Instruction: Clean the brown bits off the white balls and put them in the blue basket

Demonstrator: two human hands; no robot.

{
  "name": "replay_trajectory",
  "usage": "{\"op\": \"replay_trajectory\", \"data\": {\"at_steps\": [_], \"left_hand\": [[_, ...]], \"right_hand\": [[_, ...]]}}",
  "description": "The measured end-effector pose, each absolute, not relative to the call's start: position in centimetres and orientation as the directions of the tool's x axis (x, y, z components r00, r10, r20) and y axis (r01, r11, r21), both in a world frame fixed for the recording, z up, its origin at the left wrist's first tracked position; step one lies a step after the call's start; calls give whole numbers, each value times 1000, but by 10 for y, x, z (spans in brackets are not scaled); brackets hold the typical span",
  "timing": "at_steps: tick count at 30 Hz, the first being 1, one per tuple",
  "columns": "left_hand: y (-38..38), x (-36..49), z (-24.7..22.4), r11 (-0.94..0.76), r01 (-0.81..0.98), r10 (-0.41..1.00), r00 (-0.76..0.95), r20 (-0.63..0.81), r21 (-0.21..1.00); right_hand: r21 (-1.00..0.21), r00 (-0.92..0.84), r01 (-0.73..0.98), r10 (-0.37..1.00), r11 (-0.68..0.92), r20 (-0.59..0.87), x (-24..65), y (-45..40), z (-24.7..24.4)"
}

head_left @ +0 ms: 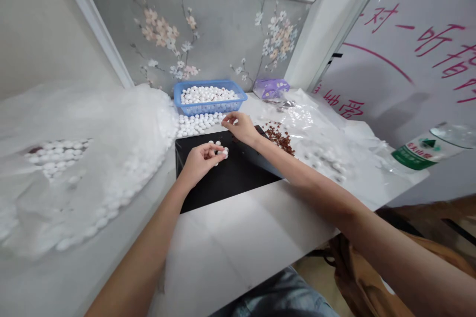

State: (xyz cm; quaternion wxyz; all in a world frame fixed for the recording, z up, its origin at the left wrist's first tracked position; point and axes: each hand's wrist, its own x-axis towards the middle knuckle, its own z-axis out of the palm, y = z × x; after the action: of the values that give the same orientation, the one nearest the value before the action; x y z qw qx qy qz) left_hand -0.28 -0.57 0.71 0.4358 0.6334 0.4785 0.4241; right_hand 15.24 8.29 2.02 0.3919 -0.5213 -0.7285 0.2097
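My left hand [203, 161] is over the black mat [211, 188], its thumb and fingers closed around a small white ball [224, 152]. A few more white balls [217, 143] show just behind those fingers. Farther back, my right hand [241, 128] hovers near the mat's rear edge with its fingertips pinched; whatever is between them is too small to make out. Loose white balls [199, 123] lie in a cluster left of that hand. To its right is a pile of small reddish-brown pieces [278, 139], partly hidden by my right forearm.
A blue basket [208, 108] full of white balls stands against the flowered panel. Large translucent bags of white balls [111, 158] cover the left side. At right are a clear plastic bag [316, 114], a purple packet [270, 88] and a water bottle [427, 148] near the whiteboard.
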Motion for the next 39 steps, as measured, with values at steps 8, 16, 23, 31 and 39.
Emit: {"op": "replay_trajectory", "data": {"at_steps": [8,16,23,31,39], "left_hand": [[-5,0,9,-224,373,967,197,159,901],[-6,-1,12,-137,230,984,145,106,963],[-5,1,11,-80,95,995,65,74,992],[-5,0,16,-10,0,1000,23,10,1000],[-7,1,18,-3,-10,1000,19,3,1000]], "right_hand": [[-993,-228,118,974,27,-1,163,11,17],[-998,-301,48,952,-36,-49,165,10,18],[-948,-247,311,969,61,-19,182,18,25],[-302,111,951,985,-67,130,229,43,18],[-285,89,958,974,-26,210,227,44,17]]}}
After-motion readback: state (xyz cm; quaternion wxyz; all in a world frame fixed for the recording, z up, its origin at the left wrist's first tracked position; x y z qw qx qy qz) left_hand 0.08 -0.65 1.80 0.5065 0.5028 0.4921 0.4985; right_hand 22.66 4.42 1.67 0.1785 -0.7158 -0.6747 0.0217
